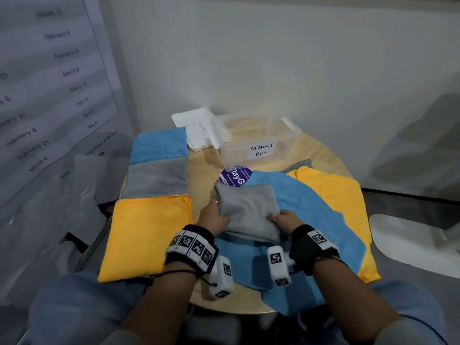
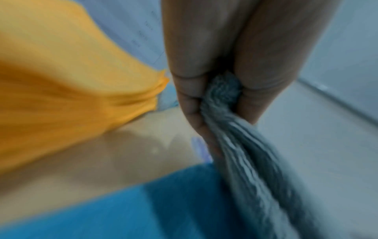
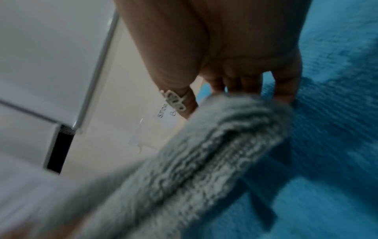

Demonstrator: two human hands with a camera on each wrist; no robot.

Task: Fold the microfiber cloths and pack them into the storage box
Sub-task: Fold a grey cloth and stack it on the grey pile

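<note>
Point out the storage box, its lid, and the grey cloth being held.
storage box (image 1: 258, 159), head view, clear front wall below the label.
lid (image 1: 193, 123), head view, white top face.
folded grey cloth (image 1: 249, 210), head view, middle of its upper face.

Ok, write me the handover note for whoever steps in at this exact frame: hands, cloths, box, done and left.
Left hand and right hand both grip the folded grey cloth, held over the unfolded blue cloth.
A yellow cloth lies under the blue one.
Folded yellow, grey and blue cloths lie in a row on the left.
Storage box is open and looks empty; lid beside it.
Done: four cloths folded.
Left: fold the blue and yellow cloths, pack everything.
</note>
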